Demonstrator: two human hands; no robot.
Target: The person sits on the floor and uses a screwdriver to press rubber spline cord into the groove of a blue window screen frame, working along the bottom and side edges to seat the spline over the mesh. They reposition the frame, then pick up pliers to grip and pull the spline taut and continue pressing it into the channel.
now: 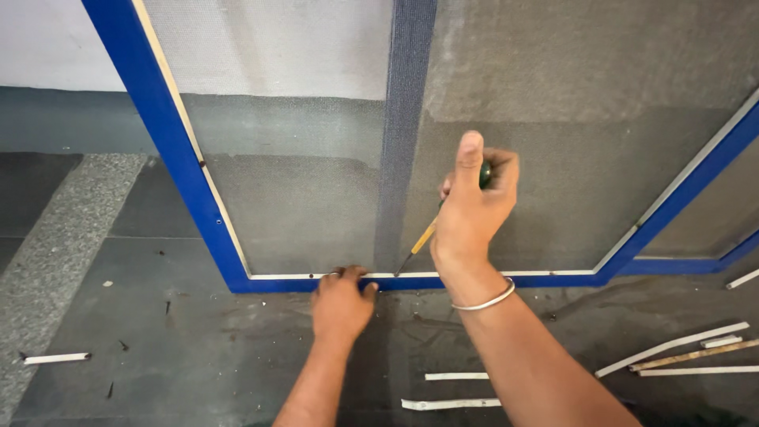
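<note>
A blue frame [183,170] filled with grey mesh [308,174] stands upright on the dark floor. My right hand [473,207] grips a screwdriver [427,236] with a green handle and yellow shaft. Its tip points down at the white strip [514,273] along the frame's bottom rail. There is a silver bangle [482,299] on that wrist. My left hand [341,304] rests on the bottom rail just left of the tip, fingers curled over the strip. A darker band of doubled mesh [403,134] runs vertically above the tool.
Several loose white strips lie on the floor: one at the left [54,358], two near my right forearm [451,391], more at the right [680,352]. A second blue frame edge [735,249] leans at the far right. A wall stands behind.
</note>
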